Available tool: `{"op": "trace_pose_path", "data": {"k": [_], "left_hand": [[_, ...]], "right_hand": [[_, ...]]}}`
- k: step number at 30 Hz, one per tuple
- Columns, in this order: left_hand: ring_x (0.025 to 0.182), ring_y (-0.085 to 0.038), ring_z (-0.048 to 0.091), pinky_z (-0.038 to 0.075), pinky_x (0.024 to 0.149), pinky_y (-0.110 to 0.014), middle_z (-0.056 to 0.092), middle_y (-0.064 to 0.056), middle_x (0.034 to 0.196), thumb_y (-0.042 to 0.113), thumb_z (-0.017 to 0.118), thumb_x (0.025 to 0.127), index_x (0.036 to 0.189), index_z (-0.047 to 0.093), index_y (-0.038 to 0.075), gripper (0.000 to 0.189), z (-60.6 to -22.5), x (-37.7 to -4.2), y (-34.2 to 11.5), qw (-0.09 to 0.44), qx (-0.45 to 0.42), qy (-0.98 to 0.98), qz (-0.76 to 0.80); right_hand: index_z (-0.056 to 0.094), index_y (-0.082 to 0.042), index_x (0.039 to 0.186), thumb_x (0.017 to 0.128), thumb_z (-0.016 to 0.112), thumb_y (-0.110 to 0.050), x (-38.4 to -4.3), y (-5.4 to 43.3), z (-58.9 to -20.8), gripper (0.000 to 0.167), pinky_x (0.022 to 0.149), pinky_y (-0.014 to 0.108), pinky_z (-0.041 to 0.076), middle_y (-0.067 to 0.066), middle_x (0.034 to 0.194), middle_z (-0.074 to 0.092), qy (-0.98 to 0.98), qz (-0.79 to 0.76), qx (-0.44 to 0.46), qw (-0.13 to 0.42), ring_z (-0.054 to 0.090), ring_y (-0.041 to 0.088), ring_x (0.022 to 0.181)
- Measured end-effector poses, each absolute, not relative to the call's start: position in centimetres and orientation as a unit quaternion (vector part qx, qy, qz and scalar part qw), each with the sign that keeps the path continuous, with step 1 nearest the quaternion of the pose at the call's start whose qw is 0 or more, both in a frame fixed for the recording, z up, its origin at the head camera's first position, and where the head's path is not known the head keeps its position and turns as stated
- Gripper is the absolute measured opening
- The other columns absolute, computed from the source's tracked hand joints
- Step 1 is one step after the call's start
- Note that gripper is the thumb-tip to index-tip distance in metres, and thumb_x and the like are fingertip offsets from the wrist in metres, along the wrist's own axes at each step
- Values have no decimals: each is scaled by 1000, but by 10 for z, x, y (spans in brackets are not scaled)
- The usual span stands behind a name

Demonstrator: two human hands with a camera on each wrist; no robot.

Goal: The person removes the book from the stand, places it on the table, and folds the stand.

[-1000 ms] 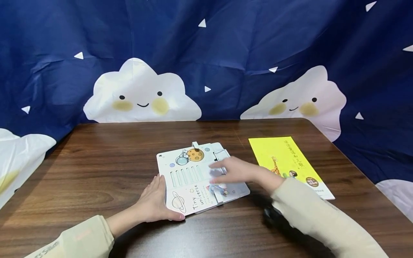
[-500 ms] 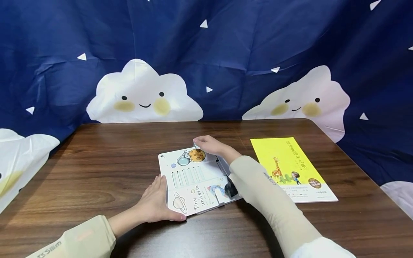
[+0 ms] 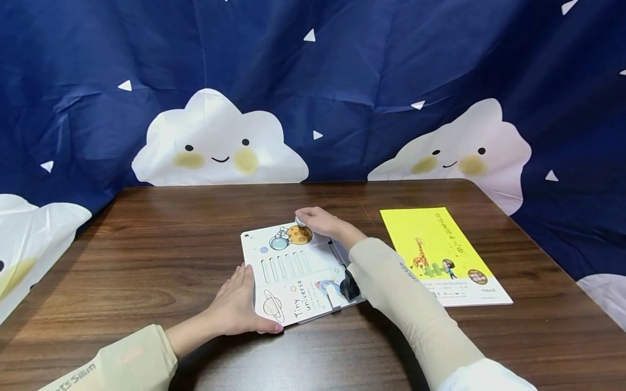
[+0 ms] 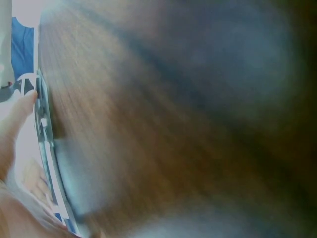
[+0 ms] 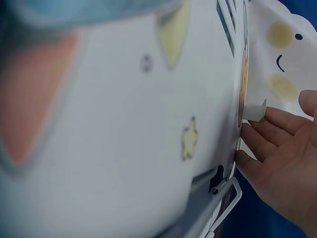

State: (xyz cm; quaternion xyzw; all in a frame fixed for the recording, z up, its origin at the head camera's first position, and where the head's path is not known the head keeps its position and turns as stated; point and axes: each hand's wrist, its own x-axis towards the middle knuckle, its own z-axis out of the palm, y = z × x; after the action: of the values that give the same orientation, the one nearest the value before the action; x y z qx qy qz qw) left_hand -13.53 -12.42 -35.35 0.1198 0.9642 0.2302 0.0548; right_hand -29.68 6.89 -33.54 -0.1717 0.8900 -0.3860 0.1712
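A white flat book stand [image 3: 288,271], printed with planets and "Tiny universe", lies flat on the brown table. My left hand [image 3: 239,307] holds its near left corner, fingers along the left side and thumb at the near edge. In the left wrist view, the left thumb [image 4: 20,114] lies by the stand's edge. My right hand [image 3: 325,221] is at the far edge, touching a small pale page tab [image 3: 300,221]. In the right wrist view, its extended fingers [image 5: 270,134] meet the tab and the edge, with the thumb apart.
A yellow children's book [image 3: 442,255] with a giraffe lies to the right on the table [image 3: 195,228]. Behind stands a blue curtain [image 3: 342,65] with white clouds. The black wrist camera [image 3: 349,285] sits under my right sleeve, over the stand.
My right hand has moved from above the stand's right part to the tab at its far edge. The tab now leans lower. My left hand stays in place.
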Motion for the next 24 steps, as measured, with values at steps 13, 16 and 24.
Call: {"op": "trace_pose_path", "data": {"k": [13,16,24], "left_hand": [[121,-43,16,18,96,-52,17,-37,130,56,76,43,126,17,-19,127,-355,-136,-124,57,120,963,233],[121,-42,16,18,96,-52,17,-37,130,56,76,43,126,17,-19,126,-356,-136,-124,56,122,963,233],[121,-42,16,18,96,-52,16,-37,129,55,76,44,126,17,-20,125,-356,-135,-126,54,129,963,232]], "right_hand": [[33,1,130,92,37,-31,-281,96,-330,49,98,37,24,15,131,35,905,-350,-207,126,28,26,121],[32,1,131,91,39,-32,-272,110,-327,52,98,40,23,16,132,33,916,-315,-214,128,27,28,122],[29,5,130,80,56,-44,-235,150,-316,76,98,40,22,21,133,30,933,-190,-279,125,26,29,122]]}}
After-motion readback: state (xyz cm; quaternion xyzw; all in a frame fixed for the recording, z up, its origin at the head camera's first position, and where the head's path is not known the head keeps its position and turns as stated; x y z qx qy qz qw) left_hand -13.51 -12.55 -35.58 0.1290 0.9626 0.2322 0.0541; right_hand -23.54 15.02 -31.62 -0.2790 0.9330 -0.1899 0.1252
